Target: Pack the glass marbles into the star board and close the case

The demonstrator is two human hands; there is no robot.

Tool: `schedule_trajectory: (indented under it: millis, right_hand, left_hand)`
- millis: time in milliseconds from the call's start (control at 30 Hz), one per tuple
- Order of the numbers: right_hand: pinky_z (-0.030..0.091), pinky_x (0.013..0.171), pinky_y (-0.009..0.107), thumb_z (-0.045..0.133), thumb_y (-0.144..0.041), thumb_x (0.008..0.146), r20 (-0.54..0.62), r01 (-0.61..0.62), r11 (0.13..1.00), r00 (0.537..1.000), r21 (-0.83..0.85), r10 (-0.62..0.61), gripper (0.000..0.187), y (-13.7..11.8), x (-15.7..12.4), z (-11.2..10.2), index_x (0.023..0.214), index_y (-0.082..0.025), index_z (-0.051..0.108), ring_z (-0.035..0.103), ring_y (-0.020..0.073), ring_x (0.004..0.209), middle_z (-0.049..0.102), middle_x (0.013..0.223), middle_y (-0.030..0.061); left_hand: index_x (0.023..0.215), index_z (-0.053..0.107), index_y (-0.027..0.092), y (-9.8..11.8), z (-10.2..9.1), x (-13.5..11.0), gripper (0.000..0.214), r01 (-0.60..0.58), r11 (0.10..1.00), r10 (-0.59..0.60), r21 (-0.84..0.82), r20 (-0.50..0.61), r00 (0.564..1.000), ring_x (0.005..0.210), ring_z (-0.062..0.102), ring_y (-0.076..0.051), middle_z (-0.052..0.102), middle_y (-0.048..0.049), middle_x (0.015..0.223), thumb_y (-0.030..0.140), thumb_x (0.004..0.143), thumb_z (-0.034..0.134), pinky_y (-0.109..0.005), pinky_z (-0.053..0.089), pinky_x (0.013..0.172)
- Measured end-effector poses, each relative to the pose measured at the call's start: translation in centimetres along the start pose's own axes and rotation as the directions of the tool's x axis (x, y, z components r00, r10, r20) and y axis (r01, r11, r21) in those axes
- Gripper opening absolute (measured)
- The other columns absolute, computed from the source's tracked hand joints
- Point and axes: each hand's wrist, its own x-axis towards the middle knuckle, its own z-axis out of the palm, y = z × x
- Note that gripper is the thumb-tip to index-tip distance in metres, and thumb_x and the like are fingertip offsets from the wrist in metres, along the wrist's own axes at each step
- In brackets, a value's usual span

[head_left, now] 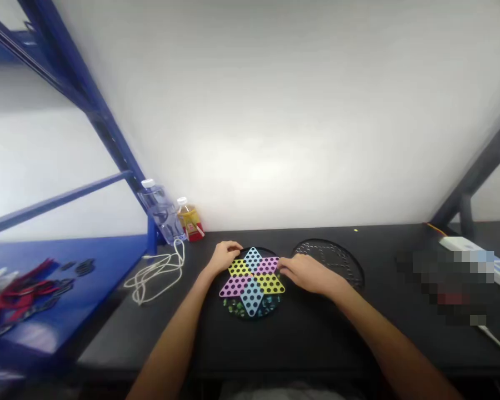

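A Chinese checkers board (253,290) lies on the black table in front of me. Its star has light blue, yellow and purple points dotted with dark holes, set over a round black base. Green and blue marbles (235,307) show in the base below the star's lower points. At the upper left rim, my left hand (224,257) is closed, with curled fingers and thumb on the edge. My right hand (306,271) is closed at the right side, fingertips at the upper right purple point. Right behind that hand lies a round dark lid-like disc (333,256), partly covered by it.
A tangled white cable (158,276) lies to the left, near a large clear bottle (163,214) and a smaller yellow-and-red bottle (190,221). A white power strip (462,243) is at the right, beside a blurred patch. Red and black items (23,291) rest on the blue surface.
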Motion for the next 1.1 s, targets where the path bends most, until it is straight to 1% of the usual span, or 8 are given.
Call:
schedule_trajectory:
  millis: [200,367,433,533,600,700,900,1100]
  right_hand:
    - [0.041,0.07,0.031,0.041,-0.027,0.097,0.121,0.003,0.99,0.993,-0.144,0.015,0.025,-1.1,0.5,0.8,0.106,-0.019,0.063,0.067,0.0256,0.08,0.071,0.092,0.0133]
    - [0.042,0.069,0.029,0.045,-0.037,0.096,-0.122,-0.025,0.953,0.99,0.301,0.064,0.026,2.5,0.8,0.1,0.107,-0.021,0.063,0.063,0.0192,0.074,0.068,0.082,0.0059]
    - [0.04,0.057,0.025,0.051,-0.042,0.092,-0.254,-0.016,0.784,0.942,0.621,0.22,0.026,5.3,1.0,0.1,0.099,-0.02,0.063,0.054,0.0137,0.057,0.062,0.069,0.0009]
    - [0.021,0.039,0.021,0.051,-0.045,0.089,-0.217,0.089,0.283,0.86,0.955,0.461,0.028,9.4,1.2,0.8,0.095,-0.019,0.06,0.026,0.0072,0.037,0.04,0.052,-0.0073]
    - [0.016,0.036,0.021,0.052,-0.047,0.087,-0.144,0.168,0.004,0.832,0.986,0.537,0.028,11.2,1.3,1.5,0.085,-0.019,0.057,0.02,0.0062,0.037,0.034,0.051,-0.0081]
    - [0.015,0.034,0.019,0.057,-0.045,0.084,-0.058,0.197,-0.174,0.805,0.965,0.59,0.03,12.2,1.6,2.4,0.07,-0.019,0.05,0.023,0.0055,0.036,0.032,0.05,-0.0075]
    - [0.019,0.031,0.018,0.064,-0.041,0.081,-0.042,0.092,-0.037,0.735,0.995,0.677,0.038,10.9,2.6,4.2,0.058,-0.02,0.043,0.028,0.0049,0.033,0.033,0.045,-0.0073]
    - [0.042,0.04,0.023,0.067,-0.047,0.078,-0.103,0.039,0.107,0.716,0.993,0.691,0.037,10.6,2.9,4.9,0.058,-0.017,0.055,0.049,0.0112,0.039,0.051,0.045,-0.0001]
  left_hand:
    - [0.091,0.076,0.017,0.3,-0.2,0.1,0.028,-0.007,1.0,0.007,0.014,0.01,1.0,0.083,0.066,-0.021,0.074,-0.0046,0.088,0.023,0.073,0.055,-0.03,0.049,0.08]
    - [0.091,0.076,0.017,0.6,-0.3,0.0,0.028,0.004,1.0,-0.004,0.004,0.018,1.0,0.081,0.066,-0.02,0.074,-0.0043,0.087,0.023,0.073,0.055,-0.029,0.049,0.079]
    - [0.09,0.076,0.017,0.6,-0.4,0.0,0.028,0.012,1.0,-0.013,0.01,0.012,1.0,0.081,0.066,-0.02,0.074,-0.0041,0.087,0.023,0.072,0.055,-0.029,0.049,0.078]
    - [0.089,0.076,0.018,0.6,-0.4,0.0,0.027,0.016,1.0,-0.016,0.008,0.011,1.0,0.081,0.066,-0.021,0.074,-0.0043,0.087,0.023,0.072,0.055,-0.029,0.049,0.078]
    - [0.089,0.076,0.017,0.6,-0.4,0.0,0.027,0.013,1.0,-0.013,0.009,0.01,1.0,0.082,0.066,-0.021,0.074,-0.0045,0.087,0.023,0.072,0.055,-0.029,0.049,0.078]
    - [0.089,0.076,0.017,0.7,-0.4,0.1,0.027,0.004,1.0,-0.004,0.014,0.012,1.0,0.082,0.066,-0.021,0.074,-0.0046,0.087,0.023,0.073,0.055,-0.03,0.049,0.078]
    - [0.089,0.076,0.017,0.7,-0.4,0.1,0.027,0.01,1.0,-0.01,0.011,0.005,1.0,0.085,0.066,-0.021,0.074,-0.0044,0.089,0.023,0.073,0.055,-0.03,0.048,0.081]
    - [0.089,0.076,0.017,0.6,-0.3,0.1,0.027,-0.002,1.0,0.002,0.013,0.008,1.0,0.082,0.066,-0.021,0.074,-0.0044,0.087,0.023,0.072,0.055,-0.03,0.049,0.079]
